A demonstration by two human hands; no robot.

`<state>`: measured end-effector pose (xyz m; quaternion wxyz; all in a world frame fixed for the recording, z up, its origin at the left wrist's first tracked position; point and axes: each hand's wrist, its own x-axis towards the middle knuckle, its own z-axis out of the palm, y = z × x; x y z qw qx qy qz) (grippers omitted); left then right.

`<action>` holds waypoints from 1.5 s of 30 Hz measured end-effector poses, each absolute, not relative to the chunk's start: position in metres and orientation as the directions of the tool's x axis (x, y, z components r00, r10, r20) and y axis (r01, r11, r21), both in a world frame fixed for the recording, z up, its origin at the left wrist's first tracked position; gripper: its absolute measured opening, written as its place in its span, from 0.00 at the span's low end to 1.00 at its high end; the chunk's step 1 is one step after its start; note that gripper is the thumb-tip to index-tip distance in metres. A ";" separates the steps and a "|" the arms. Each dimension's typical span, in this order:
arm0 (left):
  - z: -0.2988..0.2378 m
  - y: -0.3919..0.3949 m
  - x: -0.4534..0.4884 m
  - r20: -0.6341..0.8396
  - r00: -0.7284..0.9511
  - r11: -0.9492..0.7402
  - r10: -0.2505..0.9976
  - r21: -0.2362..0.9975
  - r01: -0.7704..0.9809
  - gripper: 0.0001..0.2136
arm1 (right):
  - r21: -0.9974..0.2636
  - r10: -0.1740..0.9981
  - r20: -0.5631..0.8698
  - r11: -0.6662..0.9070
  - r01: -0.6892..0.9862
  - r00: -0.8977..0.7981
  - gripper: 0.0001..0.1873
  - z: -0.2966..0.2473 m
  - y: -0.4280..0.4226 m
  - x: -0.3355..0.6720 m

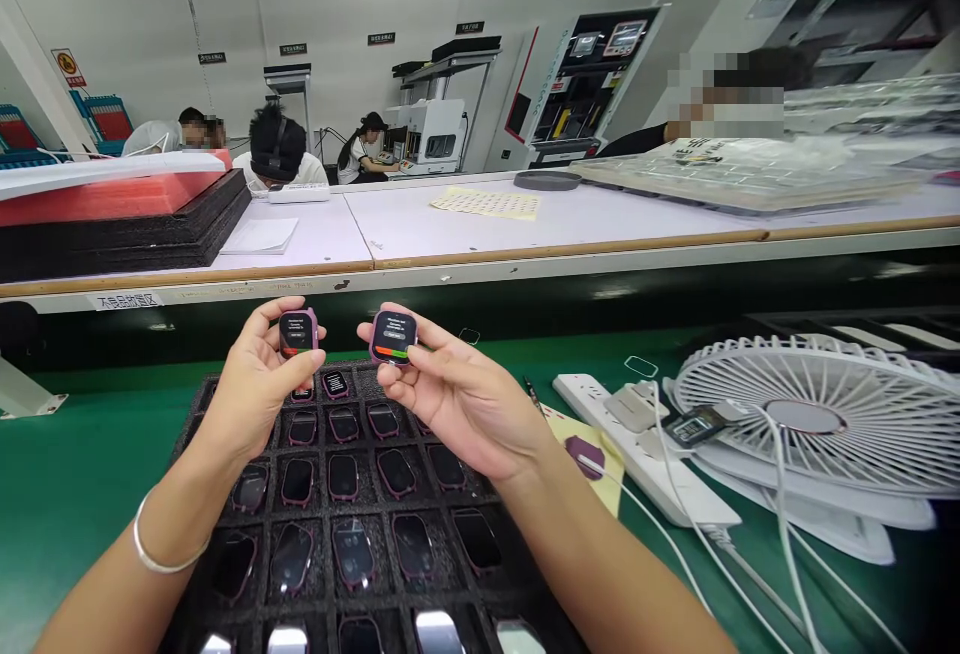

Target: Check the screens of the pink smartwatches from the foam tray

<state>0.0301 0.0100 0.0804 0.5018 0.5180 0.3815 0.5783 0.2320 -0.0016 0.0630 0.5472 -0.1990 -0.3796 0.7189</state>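
Note:
My left hand [259, 369] grips a purple-cased smartwatch [298, 331] without a strap, its screen lit with small text and a red patch at the bottom. In my right hand [465, 394] is a second smartwatch [393, 336] of the same kind, with a red and a green bar along the lower screen. The right thumb lies at the green bar. Both are held above a black foam tray [315, 494] whose compartments hold several more smartwatches. One tray watch [335, 384] near the back has text lit on its screen; most others are dark.
At right, a white fan [802, 419] lies beside a white power strip [645, 449] with cables and a small meter [697, 424]. A raised shelf [390, 224] crosses ahead, bearing red and black foam sheets [120, 214] and a yellow sticker sheet [487, 204]. Several people sit beyond.

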 end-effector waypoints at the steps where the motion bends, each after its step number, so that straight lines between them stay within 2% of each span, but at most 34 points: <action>1: 0.079 0.010 0.031 0.212 0.055 -0.199 0.976 0.962 -0.186 0.30 | -0.762 0.939 0.123 -0.117 -0.636 -0.321 0.18 0.063 0.000 0.232; 13: 0.067 0.015 0.038 0.125 0.166 -0.069 0.978 0.948 -0.310 0.21 | -0.831 0.945 0.132 -0.060 -0.553 -0.300 0.20 0.049 0.013 0.230; 21: 0.069 0.014 0.038 0.094 0.186 -0.025 0.978 0.939 -0.342 0.31 | -0.837 0.942 0.156 -0.035 -0.546 -0.298 0.19 0.048 0.016 0.229; 27: 0.067 0.014 0.037 0.121 0.186 -0.051 0.975 0.938 -0.342 0.24 | -0.849 0.941 0.167 -0.016 -0.529 -0.296 0.17 0.047 0.016 0.229; 31: 0.066 0.014 0.037 0.138 0.186 -0.066 0.973 0.935 -0.348 0.23 | -0.847 0.936 0.177 -0.012 -0.531 -0.304 0.17 0.047 0.016 0.229; 45: 0.067 0.014 0.037 0.137 0.199 -0.060 0.970 0.934 -0.353 0.31 | -0.841 0.927 0.194 -0.012 -0.542 -0.321 0.18 0.048 0.015 0.229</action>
